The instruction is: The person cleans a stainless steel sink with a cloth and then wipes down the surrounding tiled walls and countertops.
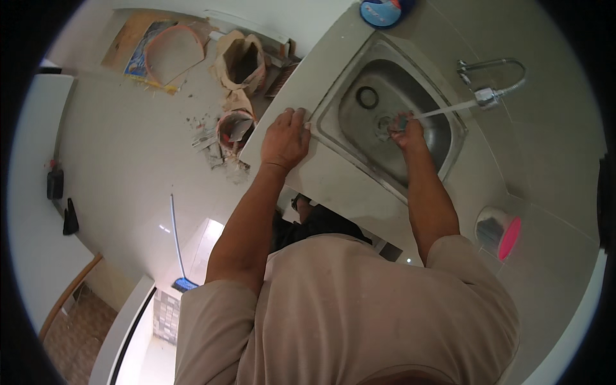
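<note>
My left hand (286, 140) rests on the pale countertop (321, 168) to the left of the sink, fingers stretched out and holding nothing. Down inside the stainless steel sink (351, 122), my right hand (409, 133) is closed around a small teal-green thing (402, 120), possibly a sponge or cloth; the fingers partly hide it. A stream of water runs from the chrome faucet (487, 97) onto that hand. Beside it, the drain area (383, 126) looks wet. A dark ring (367, 97) lies on the sink floor farther back.
A blue container (383, 13) stands at the counter's back corner. To the right is a whitish tub with a pink rim (510, 239). On the floor at left are an open paper sack (242, 63), a bucket (235, 130), debris and a blue broom (185, 283).
</note>
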`<state>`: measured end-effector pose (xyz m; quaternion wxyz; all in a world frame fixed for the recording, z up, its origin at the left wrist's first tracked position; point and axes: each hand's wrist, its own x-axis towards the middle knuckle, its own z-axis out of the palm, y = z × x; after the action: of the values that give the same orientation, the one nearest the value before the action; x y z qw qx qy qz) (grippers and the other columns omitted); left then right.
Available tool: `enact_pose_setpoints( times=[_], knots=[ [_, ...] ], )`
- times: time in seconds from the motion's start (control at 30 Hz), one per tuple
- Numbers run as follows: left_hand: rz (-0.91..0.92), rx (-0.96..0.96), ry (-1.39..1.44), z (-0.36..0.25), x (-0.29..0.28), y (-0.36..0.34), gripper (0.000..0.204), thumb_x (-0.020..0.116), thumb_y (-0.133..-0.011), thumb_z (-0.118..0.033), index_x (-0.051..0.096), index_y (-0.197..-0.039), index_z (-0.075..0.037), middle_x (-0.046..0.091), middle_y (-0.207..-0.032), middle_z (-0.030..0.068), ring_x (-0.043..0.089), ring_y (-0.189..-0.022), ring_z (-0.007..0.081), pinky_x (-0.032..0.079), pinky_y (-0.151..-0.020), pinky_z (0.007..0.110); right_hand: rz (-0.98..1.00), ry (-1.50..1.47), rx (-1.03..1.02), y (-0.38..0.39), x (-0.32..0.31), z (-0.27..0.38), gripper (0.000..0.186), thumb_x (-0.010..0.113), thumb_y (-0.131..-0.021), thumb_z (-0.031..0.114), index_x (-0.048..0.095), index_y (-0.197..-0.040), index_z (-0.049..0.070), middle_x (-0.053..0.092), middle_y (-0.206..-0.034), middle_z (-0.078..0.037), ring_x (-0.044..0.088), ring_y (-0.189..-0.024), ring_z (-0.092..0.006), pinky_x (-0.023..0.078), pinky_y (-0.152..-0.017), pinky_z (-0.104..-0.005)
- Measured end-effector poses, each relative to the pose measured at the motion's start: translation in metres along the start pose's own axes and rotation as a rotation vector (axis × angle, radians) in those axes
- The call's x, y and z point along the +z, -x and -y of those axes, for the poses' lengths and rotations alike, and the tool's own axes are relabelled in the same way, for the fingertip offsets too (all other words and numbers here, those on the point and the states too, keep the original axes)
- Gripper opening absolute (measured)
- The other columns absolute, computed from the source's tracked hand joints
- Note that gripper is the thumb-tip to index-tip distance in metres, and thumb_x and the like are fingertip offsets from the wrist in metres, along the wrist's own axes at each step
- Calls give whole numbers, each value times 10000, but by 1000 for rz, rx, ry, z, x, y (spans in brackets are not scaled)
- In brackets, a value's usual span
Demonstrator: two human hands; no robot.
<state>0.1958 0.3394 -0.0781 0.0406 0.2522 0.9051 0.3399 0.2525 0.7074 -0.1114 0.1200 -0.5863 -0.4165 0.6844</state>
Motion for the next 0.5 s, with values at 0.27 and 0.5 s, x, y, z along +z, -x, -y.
enact_pose_setpoints(
  times=[0.27, 0.5],
  knots=[
    [-23, 58, -10, -4, 2, -3, 358, 561, -971, -241, 545, -1268, -42, 580, -1111, 168, 610, -1008, 361, 504, -886, 459, 162, -308, 15, -11, -27, 8, 366, 409, -1033, -27, 473, -1393, -30, 502, -1270, -232, 550, -1087, -320, 599, -879, -446],
    [-79, 67, -6, 3, 1, 4, 327, 567, -964, -236, 558, -1234, -51, 588, -1117, 176, 610, -1026, 370, 502, -889, 470, 300, -602, 116, 4, -16, 10, 385, 392, -1041, -19, 318, -1411, -97, 422, -1354, -301, 565, -1180, -463, 569, -1010, -618]
  ],
)
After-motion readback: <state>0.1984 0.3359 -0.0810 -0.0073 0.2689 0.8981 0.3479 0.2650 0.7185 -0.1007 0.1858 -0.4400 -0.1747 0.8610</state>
